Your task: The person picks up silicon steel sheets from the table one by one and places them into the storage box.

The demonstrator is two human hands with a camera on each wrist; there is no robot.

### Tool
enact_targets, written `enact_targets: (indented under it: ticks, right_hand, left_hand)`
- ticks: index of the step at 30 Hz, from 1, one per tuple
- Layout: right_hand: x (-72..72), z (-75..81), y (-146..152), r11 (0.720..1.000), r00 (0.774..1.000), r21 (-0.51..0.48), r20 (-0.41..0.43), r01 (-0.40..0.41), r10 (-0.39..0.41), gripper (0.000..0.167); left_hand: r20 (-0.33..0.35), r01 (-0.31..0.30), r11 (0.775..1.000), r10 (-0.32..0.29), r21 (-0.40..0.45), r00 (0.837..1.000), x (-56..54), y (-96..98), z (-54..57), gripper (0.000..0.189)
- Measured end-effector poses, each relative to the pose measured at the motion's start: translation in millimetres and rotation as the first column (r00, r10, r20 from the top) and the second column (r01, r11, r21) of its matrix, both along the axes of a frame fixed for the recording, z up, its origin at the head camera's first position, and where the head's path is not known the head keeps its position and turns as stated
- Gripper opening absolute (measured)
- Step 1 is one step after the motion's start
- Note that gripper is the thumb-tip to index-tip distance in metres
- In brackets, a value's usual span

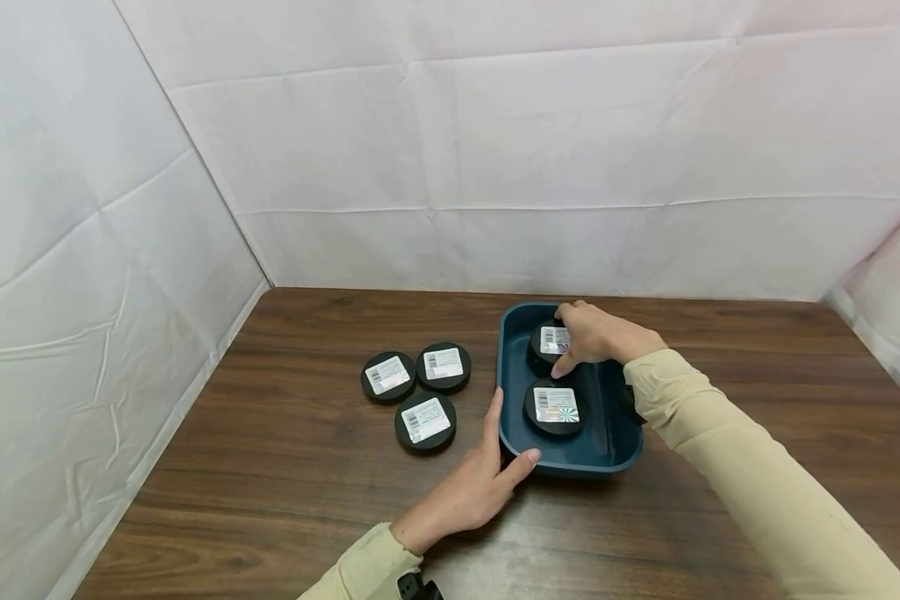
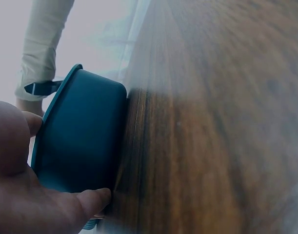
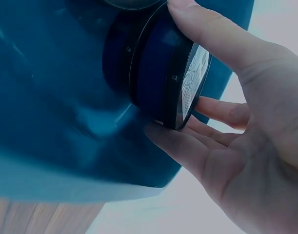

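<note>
A dark teal tray [image 1: 596, 454] stands on the table with flat, round black containers in it, white labels facing up. My right hand [image 1: 598, 335] reaches over its right side and grips the far labelled container [image 1: 554, 341] by its edge. In the right wrist view, thumb and fingers span that container [image 3: 158, 73]; I cannot tell whether another lies beneath it. Nearer to me in the tray sits another container [image 1: 556, 408]. My left hand [image 1: 474, 485] touches the tray's near left corner with thumb and fingers spread; the left wrist view shows them against the tray's outer wall [image 2: 85, 131].
Left of the tray, three similar black containers lie close together on the wood: one at left [image 1: 388, 377], one at back [image 1: 444, 367], one in front [image 1: 425, 422]. White cloth walls [image 1: 450, 150] border the brown table [image 1: 285, 467] at the back and sides.
</note>
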State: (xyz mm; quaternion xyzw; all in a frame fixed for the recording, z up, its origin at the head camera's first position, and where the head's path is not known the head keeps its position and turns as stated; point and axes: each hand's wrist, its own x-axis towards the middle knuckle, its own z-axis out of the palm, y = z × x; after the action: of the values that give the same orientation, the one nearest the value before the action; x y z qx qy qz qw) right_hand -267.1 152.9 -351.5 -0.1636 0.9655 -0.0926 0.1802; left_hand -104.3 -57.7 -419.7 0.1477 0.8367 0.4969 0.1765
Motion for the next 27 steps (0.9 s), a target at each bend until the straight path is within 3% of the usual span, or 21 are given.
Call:
enact_targets:
  ticks: [27]
  right_hand:
    - [3.8,5.0,-11,0.997,0.998,0.075,0.062,0.021,-0.025,0.1]
  left_hand:
    - [-0.007,0.001,1.0,-0.001,0.002,1.0,-0.4,-0.3,0.4,0.083]
